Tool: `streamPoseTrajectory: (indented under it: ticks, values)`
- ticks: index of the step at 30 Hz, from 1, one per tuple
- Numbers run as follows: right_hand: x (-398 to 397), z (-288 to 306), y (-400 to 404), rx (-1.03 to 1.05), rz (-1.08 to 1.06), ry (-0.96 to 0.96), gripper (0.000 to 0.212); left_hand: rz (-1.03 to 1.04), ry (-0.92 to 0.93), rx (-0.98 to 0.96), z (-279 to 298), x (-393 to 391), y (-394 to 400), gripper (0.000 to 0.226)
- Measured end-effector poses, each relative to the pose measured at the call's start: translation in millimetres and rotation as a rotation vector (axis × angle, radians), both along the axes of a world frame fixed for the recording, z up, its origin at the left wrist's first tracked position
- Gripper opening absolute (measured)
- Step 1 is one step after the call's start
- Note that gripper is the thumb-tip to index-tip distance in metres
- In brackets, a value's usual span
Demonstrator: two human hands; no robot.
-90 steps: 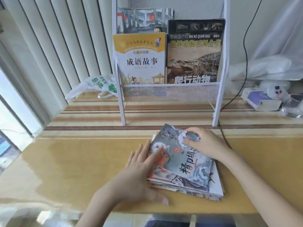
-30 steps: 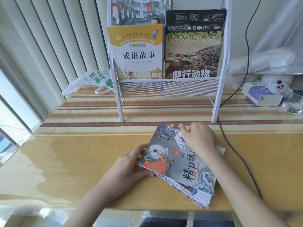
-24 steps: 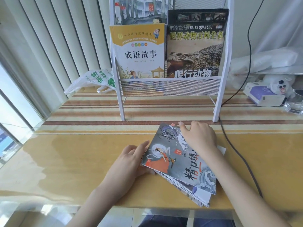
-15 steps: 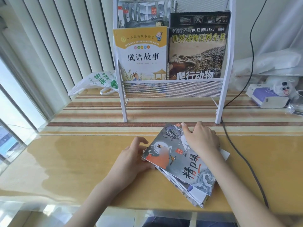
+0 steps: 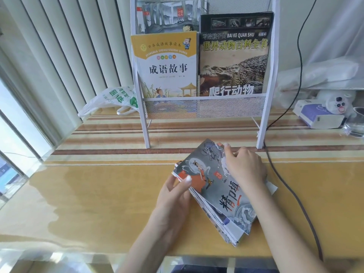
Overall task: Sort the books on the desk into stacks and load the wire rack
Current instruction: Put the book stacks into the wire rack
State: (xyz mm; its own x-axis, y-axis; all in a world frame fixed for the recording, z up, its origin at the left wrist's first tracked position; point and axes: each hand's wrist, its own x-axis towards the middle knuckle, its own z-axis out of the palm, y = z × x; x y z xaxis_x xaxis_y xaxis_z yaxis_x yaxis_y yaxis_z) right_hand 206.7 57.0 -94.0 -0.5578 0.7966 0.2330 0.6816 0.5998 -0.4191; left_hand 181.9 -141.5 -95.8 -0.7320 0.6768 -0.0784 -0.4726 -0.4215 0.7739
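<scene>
Left grip [image 5: 173,196] pinches the corner of a thin glossy stack of books [image 5: 220,196] on the shiny desk [image 5: 98,194]; right grip [image 5: 244,166] curls over its far edge, before the white mesh rack [image 5: 204,107].

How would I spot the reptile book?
Find the white wire rack standing on the desk. In its lower pocket two books stand side by side; the reptile book is the right one, dark with a crocodile, beside a yellow-and-white book.

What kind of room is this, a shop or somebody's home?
Most likely a home, a desk by a window. A small white wire rack holds children's books, vertical blinds hang at the left, and a plush toy sits beside a tissue box.
</scene>
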Motion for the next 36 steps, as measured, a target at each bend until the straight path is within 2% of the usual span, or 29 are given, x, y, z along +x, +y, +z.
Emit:
streamPoseTrajectory:
  ticks: [2,5,8,10,12,14,16,17,19,21,23,25,27,29,31,32,36]
  values:
    - [1,2,-1,-0.018,-0.022,0.001,0.065,0.063,0.031,-0.105,4,15,23,0.073]
    - [0,4,-2,-0.022,-0.024,-0.002,0.064,0.249,-0.062,-0.245,5,22,48,0.047]
    - [4,9,-1,-0.075,-0.043,0.123,0.057,0.339,-0.017,-0.261,12,21,58,0.032]
    - [9,20,0,-0.147,-0.035,0.280,0.050,0.336,0.161,-0.217,24,19,57,0.035]
    - [13,36,0,-0.267,0.044,0.477,0.051,0.343,0.462,-0.183,41,13,53,0.040]
    - [13,55,-2,-0.426,0.119,0.756,0.057,0.313,0.745,-0.136,62,3,49,0.044]
    - [11,68,-5,-0.568,0.133,0.965,0.051,0.247,0.900,-0.115,79,-11,45,0.047]
    - [11,71,-7,-0.595,0.125,1.007,0.050,0.214,0.937,-0.137,83,-19,42,0.047]
    - [12,68,-9,-0.612,0.121,1.025,0.060,0.133,0.947,-0.185,84,-33,35,0.046]
    - [15,64,-10,-0.650,0.102,1.019,0.064,0.151,0.929,-0.211,82,-43,28,0.042]
    - [14,71,-13,-0.692,0.125,1.028,0.050,0.278,0.869,-0.185,83,-46,29,0.042]
    - [7,81,-17,-0.703,0.217,1.040,0.058,0.409,0.823,-0.115,86,-47,37,0.035]
    - [0,85,-21,-0.655,0.224,1.098,0.066,0.547,0.808,-0.116,89,-45,48,0.019]
    - [-6,83,-23,-0.578,0.187,1.150,0.052,0.667,0.776,-0.137,86,-48,55,0.011]
    - [-8,83,-26,-0.549,0.191,1.114,0.032,0.752,0.764,-0.171,80,-51,59,0.010]
    - [-9,85,-28,-0.556,0.188,1.095,0.029,0.796,0.767,-0.205,78,-52,61,0.011]
    - [-5,92,-30,-0.665,0.136,1.063,0.046,0.887,0.651,-0.362,75,-50,67,0.021]
